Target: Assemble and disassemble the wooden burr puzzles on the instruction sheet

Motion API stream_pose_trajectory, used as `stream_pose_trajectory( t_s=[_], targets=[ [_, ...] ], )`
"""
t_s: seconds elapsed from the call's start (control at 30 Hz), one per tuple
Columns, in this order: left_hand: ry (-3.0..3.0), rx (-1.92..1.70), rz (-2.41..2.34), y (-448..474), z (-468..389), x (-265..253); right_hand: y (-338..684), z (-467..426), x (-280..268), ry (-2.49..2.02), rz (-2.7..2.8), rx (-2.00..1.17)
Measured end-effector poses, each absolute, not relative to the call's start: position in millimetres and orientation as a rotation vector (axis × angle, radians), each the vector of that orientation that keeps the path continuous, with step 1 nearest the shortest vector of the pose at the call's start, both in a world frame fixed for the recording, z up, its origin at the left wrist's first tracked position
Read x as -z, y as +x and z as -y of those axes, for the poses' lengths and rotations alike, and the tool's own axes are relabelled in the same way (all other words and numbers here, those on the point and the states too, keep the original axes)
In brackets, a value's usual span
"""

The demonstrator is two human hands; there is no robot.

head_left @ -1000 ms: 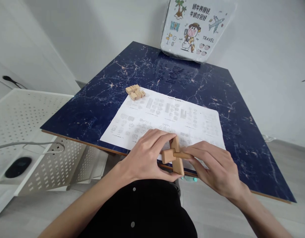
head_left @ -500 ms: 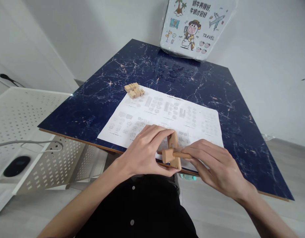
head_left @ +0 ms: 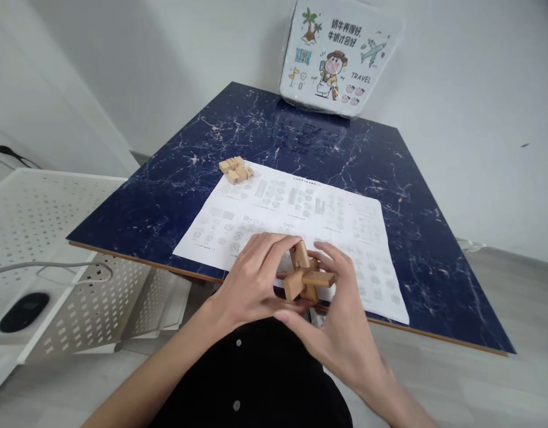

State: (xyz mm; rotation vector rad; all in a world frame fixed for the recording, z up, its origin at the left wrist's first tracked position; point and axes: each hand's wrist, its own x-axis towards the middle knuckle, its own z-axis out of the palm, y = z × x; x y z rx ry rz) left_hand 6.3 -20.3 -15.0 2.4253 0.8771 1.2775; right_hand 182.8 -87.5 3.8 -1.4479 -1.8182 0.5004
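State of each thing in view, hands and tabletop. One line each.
Crossed wooden pieces: fitted together, held
Left grip: closed on the pieces
Right grip: spread around them, contact unclear
Printed sheet: spread out
Other blocks: grouped at the sheet's far left corner
White case: upright, in clear wrap

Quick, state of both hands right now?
Left hand: closed, holding the interlocked wooden blocks.
Right hand: open beside them; whether it touches them can't be told.
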Motion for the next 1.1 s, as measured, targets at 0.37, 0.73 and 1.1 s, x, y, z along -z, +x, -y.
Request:
stream_pose_trajectory(
  t_s=[0.37, 0.73, 1.1],
  targets=[
    [2.431, -1.280, -0.967, 5, 23, 16, 165, 87, -1, -1.442, 1.532, -0.670],
    [2.459, -1.305, -1.055, 5, 23, 12, 188, 86, -32, -1.309, 1.381, -0.504],
    [2.396, -1.255, -1.152, 5, 22, 12, 264, 54, 16, -1.710, 1.790, -0.218]
  ],
)
